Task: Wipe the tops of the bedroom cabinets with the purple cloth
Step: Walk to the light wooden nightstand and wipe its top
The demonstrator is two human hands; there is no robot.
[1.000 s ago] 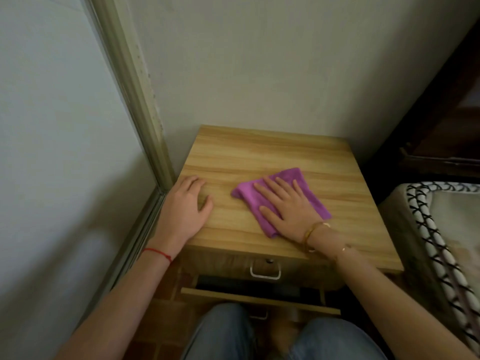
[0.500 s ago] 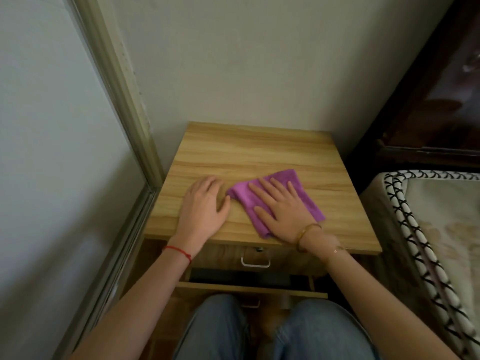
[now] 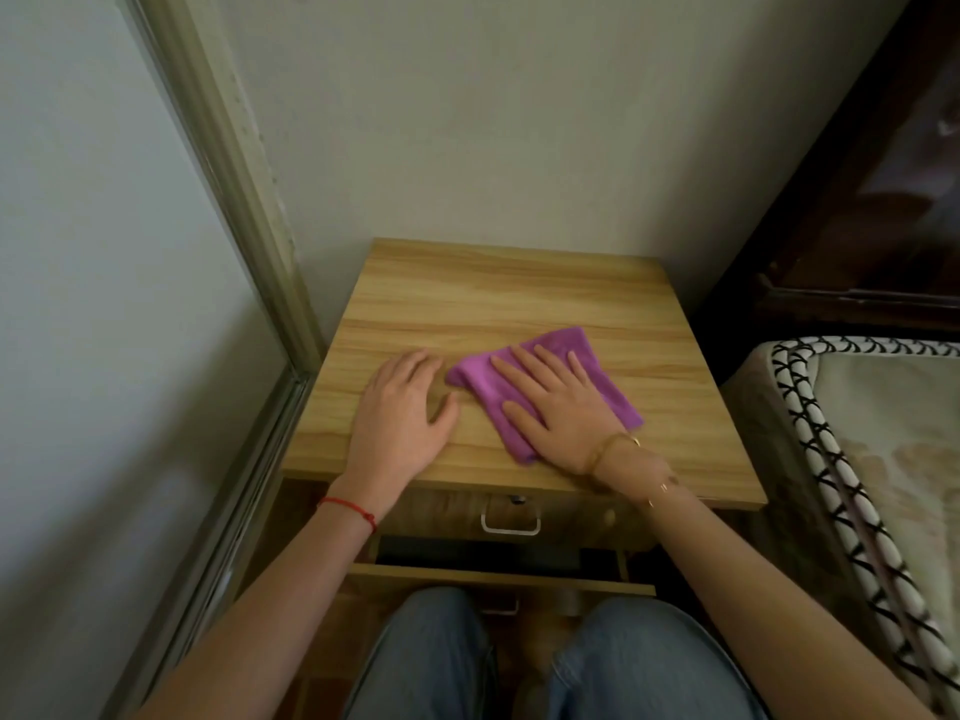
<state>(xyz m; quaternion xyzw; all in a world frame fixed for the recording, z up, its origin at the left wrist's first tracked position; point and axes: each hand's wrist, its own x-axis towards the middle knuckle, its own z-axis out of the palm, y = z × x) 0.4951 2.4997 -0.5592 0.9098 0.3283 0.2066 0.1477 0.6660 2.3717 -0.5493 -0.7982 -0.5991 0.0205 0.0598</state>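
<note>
No text, label, brand, number or sign can be read anywhere in the view.

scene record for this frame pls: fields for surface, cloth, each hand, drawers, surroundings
surface: wooden cabinet top, set in a wall corner
cloth: purple cloth, flat on the top, right of centre
right hand: flat on the cloth, fingers straight, pressing
left hand: flat on bare wood beside the cloth, holds nothing
drawers: upper one with metal handle shut; lower drawer pulled out
surroundings: mattress to the right
</note>
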